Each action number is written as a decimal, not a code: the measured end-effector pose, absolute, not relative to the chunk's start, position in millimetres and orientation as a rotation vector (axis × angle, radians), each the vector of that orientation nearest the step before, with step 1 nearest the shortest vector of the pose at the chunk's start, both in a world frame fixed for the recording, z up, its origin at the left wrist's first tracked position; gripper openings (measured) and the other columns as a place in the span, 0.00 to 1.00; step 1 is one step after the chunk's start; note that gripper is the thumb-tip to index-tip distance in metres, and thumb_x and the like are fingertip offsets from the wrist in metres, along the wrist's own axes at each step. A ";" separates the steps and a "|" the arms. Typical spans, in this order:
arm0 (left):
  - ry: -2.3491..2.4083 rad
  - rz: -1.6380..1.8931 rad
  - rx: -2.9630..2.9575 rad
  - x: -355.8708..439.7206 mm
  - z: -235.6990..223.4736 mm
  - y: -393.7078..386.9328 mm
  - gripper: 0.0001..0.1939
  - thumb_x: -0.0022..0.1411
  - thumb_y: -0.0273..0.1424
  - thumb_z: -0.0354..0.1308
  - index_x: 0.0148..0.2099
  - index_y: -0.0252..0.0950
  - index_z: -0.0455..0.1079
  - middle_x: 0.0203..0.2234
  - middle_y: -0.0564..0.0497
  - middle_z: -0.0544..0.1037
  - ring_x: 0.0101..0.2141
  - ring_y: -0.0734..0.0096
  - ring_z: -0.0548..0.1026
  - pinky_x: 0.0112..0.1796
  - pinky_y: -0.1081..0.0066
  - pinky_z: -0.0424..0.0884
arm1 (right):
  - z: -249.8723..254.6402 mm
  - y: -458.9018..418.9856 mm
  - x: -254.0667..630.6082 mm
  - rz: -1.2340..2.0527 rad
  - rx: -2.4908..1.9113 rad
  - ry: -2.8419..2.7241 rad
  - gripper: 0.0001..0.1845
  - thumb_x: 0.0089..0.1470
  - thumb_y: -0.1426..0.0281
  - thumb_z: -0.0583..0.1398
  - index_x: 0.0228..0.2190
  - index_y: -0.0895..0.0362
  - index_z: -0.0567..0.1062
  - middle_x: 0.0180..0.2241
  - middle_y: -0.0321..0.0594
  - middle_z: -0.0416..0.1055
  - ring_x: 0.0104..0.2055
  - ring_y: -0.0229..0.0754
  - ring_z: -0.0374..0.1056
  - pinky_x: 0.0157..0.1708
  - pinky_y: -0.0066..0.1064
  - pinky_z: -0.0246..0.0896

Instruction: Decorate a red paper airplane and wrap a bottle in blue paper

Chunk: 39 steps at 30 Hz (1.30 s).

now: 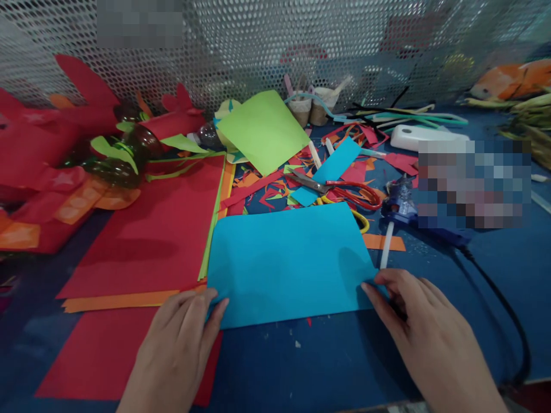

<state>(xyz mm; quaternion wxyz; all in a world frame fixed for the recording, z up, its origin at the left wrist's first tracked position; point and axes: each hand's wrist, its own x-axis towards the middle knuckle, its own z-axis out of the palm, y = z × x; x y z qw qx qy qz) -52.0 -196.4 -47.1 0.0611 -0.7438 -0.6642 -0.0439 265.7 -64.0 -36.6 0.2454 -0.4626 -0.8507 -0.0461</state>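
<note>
A blue sheet of craft paper [288,264] lies in front of me, its far edge over part of a pair of yellow-handled scissors [361,221]. Its near left corner is pinched between the thumb and fingers of my left hand [185,332]. At the near right corner, my right hand [422,321] pinches the sheet in the same way. Left of it is a stack of red sheets [155,229] with orange and green ones beneath. Red-handled scissors [353,192] rest just behind the blue sheet, on a blue strip [336,166].
A blue glue gun [430,226] with a white glue stick [387,244] lies at the right, its black cord [503,304] curving toward me. Paper scraps [267,189] and a green sheet [264,132] are behind. Red paper-covered bottle figures [47,143] crowd the left, before a perforated metal panel [241,40].
</note>
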 end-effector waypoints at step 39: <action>-1.471 -0.275 -2.555 -0.3 -31.9 -181.9 0.44 0.68 0.58 0.49 0.74 0.35 0.52 0.65 0.50 0.72 0.63 0.60 0.68 0.57 0.68 0.64 | -40.1 -88.1 264.9 -0.230 -1.096 -2.163 0.10 0.66 0.70 0.60 0.47 0.51 0.80 0.45 0.47 0.78 0.49 0.53 0.73 0.53 0.46 0.67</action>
